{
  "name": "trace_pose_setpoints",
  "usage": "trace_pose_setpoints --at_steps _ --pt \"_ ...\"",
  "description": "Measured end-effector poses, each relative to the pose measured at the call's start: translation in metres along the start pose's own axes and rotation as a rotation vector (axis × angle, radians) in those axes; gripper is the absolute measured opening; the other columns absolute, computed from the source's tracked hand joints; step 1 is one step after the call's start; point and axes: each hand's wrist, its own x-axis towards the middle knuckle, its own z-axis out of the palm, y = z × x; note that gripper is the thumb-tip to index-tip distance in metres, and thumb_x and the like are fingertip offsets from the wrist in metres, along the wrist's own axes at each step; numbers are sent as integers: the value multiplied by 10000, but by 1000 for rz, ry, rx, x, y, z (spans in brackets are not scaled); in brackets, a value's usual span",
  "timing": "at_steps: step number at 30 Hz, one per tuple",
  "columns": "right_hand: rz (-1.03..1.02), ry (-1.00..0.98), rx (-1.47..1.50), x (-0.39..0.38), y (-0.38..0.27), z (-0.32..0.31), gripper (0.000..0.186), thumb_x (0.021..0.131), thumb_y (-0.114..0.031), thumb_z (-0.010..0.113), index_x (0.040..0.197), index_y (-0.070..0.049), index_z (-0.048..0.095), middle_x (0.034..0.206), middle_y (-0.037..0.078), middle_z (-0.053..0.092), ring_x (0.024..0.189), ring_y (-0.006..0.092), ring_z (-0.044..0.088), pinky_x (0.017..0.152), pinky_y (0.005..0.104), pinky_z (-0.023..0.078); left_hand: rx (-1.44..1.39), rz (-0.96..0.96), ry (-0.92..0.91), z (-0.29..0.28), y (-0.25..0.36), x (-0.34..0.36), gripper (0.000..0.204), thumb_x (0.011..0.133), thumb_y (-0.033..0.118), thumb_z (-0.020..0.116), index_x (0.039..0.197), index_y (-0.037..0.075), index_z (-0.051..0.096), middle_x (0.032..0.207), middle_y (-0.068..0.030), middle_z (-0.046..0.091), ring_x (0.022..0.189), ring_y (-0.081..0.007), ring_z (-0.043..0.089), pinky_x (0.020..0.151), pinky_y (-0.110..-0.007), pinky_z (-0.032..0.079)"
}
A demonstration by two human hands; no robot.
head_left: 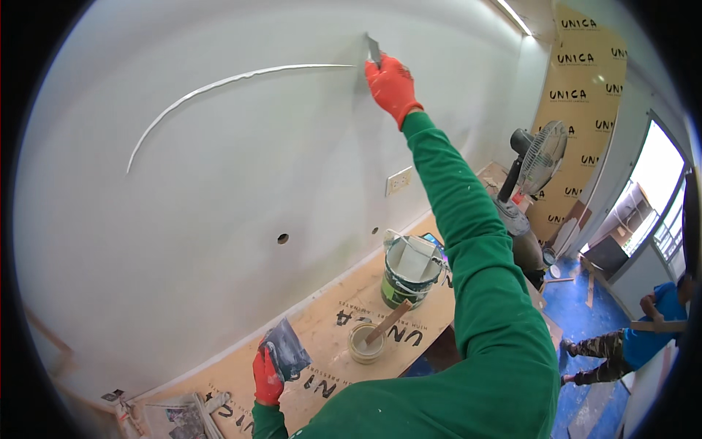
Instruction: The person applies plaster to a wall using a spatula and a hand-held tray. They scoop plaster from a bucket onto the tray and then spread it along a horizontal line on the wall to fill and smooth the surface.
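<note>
Right hand: the red-gloved right hand [392, 86] is raised high on an outstretched green-sleeved arm, its fingers closed around the lower part of a putty knife [374, 48].
Putty knife: its metal blade points upward out of the fist, at or just off the white wall [183, 219]; whether the edge touches cannot be told.
Filler line: a raised white strip of filler [219, 85] curves across the wall, its thin right end just beside the putty knife.
Left hand: low and near the wall, the red-gloved left hand [268, 377] grasps a flat putty plate [292, 353]; its fingers are partly hidden behind the plate.
Putty plate: dark grey-blue, smeared with pale material, held tilted above the printed tan board [435, 311].
Jar: right of the plate, an open round jar [365, 359] of pale paste stands on the board, a wooden stick [390, 320] leaning out of it.
Bucket: a green-and-white pail [398, 291] stands behind the jar, a pale block-like piece inside.
Wall fittings: a socket plate [398, 181] sits below the raised hand, with a round hole [283, 238] lower to the left.
Beyond: a pedestal fan [545, 157] and a co-worker in blue [651, 333].
</note>
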Motion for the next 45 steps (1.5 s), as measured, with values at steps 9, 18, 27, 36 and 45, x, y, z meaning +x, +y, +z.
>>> trace_pose_setpoints --at_steps 9,18,27,36,45 --pt "-94 -39 3 -52 -179 17 347 963 -274 549 1242 -80 621 974 131 600 867 309 610 792 422 498 -89 -4 -90 -55 3 -24 434 1049 274 410 1306 -49 541 1215 -152 638 1107 -223 589 993 -338 427" --pt "-394 24 21 -113 -347 51 282 954 -204 544 1187 -59 611 1026 190 592 878 351 627 728 457 531 -84 -26 -69 -132 7 -76 416 1045 237 410 1323 -49 527 1210 -172 648 1111 -241 612 983 -329 447" --pt "-694 71 209 -192 -447 96 329 842 -100 565 1169 -86 596 924 137 576 846 299 582 643 435 481 -391 136 165 -180 -43 -96 475 1045 338 401 1407 36 452 1321 -179 561 1193 -286 552 1045 -407 413" --pt "-1065 -426 890 -302 -373 -25 600 917 -180 617 1475 -123 404 1125 136 573 1036 321 546 951 436 437 -673 82 216 -174 78 -17 349 976 300 570 1235 66 564 1220 -85 616 1086 -219 610 899 -369 516" --pt "-1056 -651 503 -294 -239 -67 446 885 -229 640 1319 -268 544 1052 132 573 973 323 582 862 448 465 223 634 281 -97 112 -11 416 934 128 610 1308 -12 493 1207 -117 606 1059 -199 612 914 -306 493"
